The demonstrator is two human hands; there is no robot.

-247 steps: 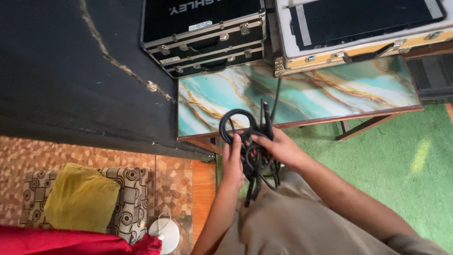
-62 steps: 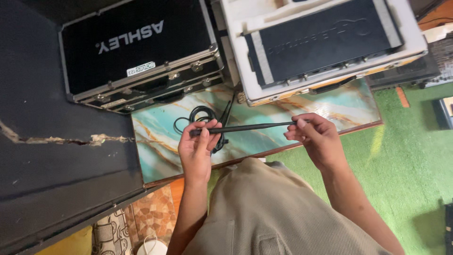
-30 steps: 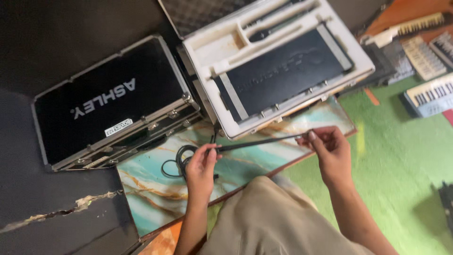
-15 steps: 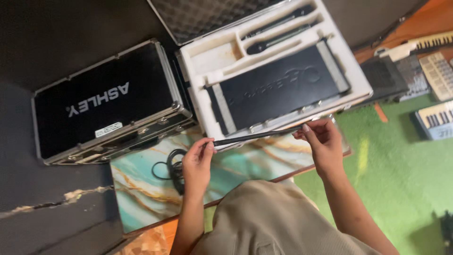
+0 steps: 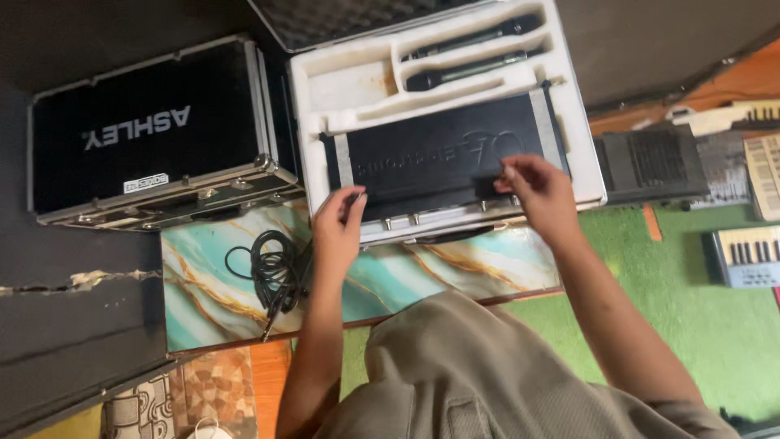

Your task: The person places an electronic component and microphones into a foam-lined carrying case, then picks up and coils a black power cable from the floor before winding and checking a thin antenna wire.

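We see a black receiver (image 5: 443,158) set in white foam (image 5: 341,85); beside that foam, a teal counter (image 5: 203,276) veined in gold and white, then green carpet (image 5: 699,333).

The person wore khaki-tan trousers (image 5: 487,374) with a stitched seam and pocket edge showing at the lap. Both forearms were bare, and each hand, left (image 5: 337,232) and right (image 5: 540,195), carried no glove, ring or watch.

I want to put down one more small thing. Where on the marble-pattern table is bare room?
The table is bare along its front edge, from the coiled black cable across to its right corner. The back is crowded: the open white case and the closed black case sit there, with the left hand and the right hand over the white case.
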